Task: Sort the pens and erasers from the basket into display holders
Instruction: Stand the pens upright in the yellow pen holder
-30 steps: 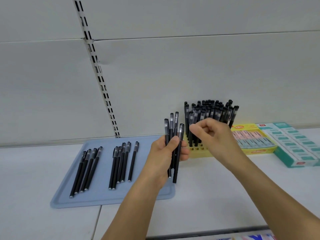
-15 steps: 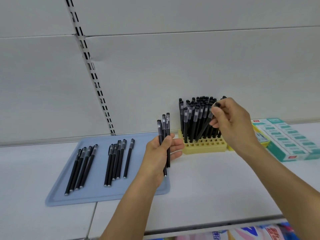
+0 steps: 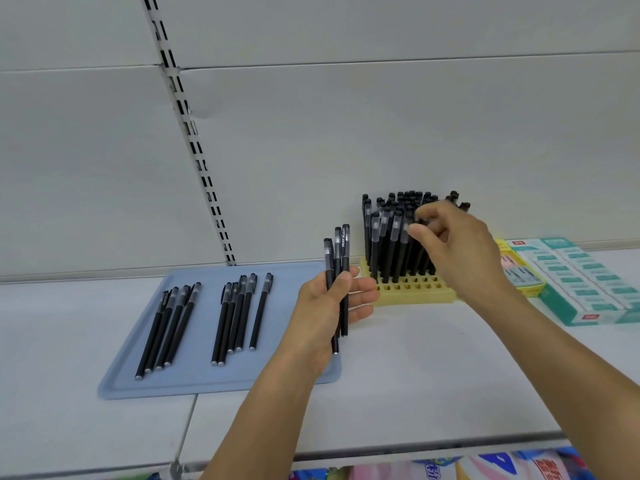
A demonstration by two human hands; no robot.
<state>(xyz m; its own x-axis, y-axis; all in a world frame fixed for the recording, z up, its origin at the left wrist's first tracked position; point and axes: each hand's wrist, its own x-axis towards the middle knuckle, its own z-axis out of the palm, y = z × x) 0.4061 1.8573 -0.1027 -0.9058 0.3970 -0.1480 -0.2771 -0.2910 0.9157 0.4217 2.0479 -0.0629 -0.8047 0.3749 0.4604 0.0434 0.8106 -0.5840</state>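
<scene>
Gripping a small bunch of black pens (image 3: 336,271) upright, the left hand (image 3: 329,306) hovers above the right edge of the blue tray (image 3: 207,382), thumb pressed across the barrels and fingers curled behind them. The right hand (image 3: 457,244) reaches into the standing pens (image 3: 388,237) packed in the yellow holder (image 3: 408,292), its thumb and fingertips pinched together at cap height; it seems to grip one pen there, though the fingers hide which. Front rows of holes in the holder show bare. On the tray lie two loose groups of pens, one to the left (image 3: 166,327) and one nearer the middle (image 3: 239,317), all pointing roughly the same way. Right of the holder, partly hidden by the wrist, sits a yellow box of erasers (image 3: 523,275), and beside it a green-and-white carton (image 3: 588,282). Everything rests on a white shelf (image 3: 415,375).
</scene>
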